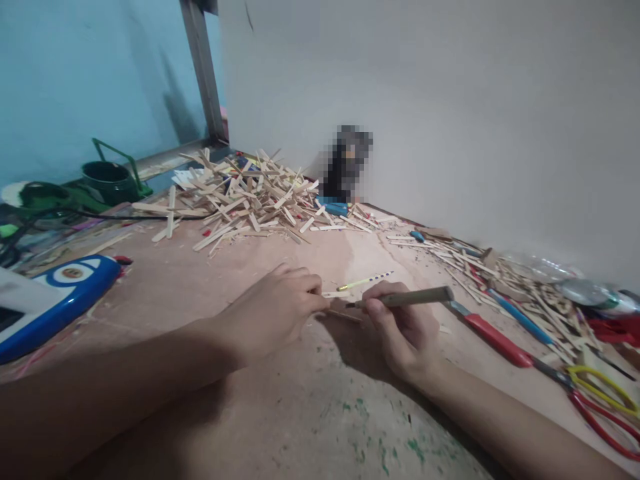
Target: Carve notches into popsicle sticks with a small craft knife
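My right hand (403, 330) is closed around the wooden handle of a small carving tool (420, 296), held almost level. Its dark metal tip points left, close to a thin wooden stick (347, 315) near the tabletop. My left hand (280, 307) has its fingers curled together and grips the left end of that stick; the fingertips are partly hidden. Just beyond both hands lie a pale pencil with dark dots (367, 281) and a short flat piece of wood (335, 294).
A heap of craft sticks (250, 193) rises at the back beside a blurred dark object (347, 163). On the right lie a red-handled tool (500, 340), scissors (600, 400), a blue tool (520, 317) and plastic bottles (595, 293). A blue-and-white device (65, 287) sits left.
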{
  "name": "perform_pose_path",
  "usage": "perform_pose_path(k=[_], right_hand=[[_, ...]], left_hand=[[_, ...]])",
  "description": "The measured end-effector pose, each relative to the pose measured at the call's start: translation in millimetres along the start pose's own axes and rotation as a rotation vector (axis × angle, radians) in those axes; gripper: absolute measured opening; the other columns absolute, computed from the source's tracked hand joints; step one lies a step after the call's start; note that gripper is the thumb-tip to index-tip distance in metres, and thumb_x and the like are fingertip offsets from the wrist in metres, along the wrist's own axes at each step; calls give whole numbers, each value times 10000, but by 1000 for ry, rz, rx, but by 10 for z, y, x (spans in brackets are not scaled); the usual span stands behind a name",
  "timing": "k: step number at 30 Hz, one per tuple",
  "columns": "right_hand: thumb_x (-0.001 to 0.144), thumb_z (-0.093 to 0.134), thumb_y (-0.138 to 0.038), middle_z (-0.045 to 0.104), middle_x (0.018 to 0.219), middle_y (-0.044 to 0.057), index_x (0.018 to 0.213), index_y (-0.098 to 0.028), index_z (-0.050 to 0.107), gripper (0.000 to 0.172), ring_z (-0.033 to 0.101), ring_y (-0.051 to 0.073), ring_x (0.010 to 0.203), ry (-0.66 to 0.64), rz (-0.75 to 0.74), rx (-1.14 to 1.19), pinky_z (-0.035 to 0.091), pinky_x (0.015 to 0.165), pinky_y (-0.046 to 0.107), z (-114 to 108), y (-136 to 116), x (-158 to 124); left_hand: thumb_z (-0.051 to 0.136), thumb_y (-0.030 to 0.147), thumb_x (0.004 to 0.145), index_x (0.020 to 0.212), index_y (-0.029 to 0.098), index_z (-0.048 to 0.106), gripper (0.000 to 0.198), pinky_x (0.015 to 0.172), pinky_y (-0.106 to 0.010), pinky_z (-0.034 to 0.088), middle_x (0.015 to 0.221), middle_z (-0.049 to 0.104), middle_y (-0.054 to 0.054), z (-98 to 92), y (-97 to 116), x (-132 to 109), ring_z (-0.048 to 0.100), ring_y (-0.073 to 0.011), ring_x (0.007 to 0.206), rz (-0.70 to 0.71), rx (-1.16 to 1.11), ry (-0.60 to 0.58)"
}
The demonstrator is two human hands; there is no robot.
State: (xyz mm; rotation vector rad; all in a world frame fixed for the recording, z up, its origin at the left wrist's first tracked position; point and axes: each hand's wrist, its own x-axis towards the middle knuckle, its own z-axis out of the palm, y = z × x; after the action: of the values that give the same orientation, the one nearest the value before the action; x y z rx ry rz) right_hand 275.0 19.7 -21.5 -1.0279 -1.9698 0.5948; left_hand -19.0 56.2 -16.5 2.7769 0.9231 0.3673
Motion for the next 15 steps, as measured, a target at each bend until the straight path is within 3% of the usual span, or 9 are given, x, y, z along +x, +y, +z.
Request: perform_pose_path(k=[4, 7, 11, 15], right_hand=[[1285, 864, -473, 856, 1160, 43, 1282, -183, 846, 291, 835, 196, 957, -34, -16, 4, 765, 883, 368, 5, 2, 3], [1289, 855, -481, 864, 1204, 57, 1297, -189, 846, 292, 851, 213, 1022, -3, -14, -5, 777, 942, 401, 6, 1, 7], [1292, 851, -499, 850, 1132, 38, 1266, -185, 844, 315, 825, 189, 930, -45, -4, -13, 757, 867, 361, 4, -3, 13], [1291, 850, -497, 859, 1183, 52, 1285, -190, 843, 307, 841, 205, 992, -22, -8, -20, 772, 923, 391, 7, -10, 18]], left_hand=[[926, 423, 1243, 1426, 188, 861, 304, 1181, -549, 787, 1432, 876, -105, -16, 15, 6, 875, -299, 1306, -6, 21, -19], [925, 426, 1244, 1436, 189, 859, 312, 1180, -548, 787, 1442, 874, -107, -17, 15, 11, 875, -300, 1308, -9, 34, -31], [928, 428, 1242, 1442, 187, 856, 322, 1177, -549, 788, 1445, 872, -108, -12, 15, 20, 875, -302, 1309, -8, 43, -41], [925, 428, 1244, 1446, 188, 856, 321, 1177, -547, 788, 1451, 872, -109, -18, 20, 16, 874, -300, 1309, -7, 48, -39]])
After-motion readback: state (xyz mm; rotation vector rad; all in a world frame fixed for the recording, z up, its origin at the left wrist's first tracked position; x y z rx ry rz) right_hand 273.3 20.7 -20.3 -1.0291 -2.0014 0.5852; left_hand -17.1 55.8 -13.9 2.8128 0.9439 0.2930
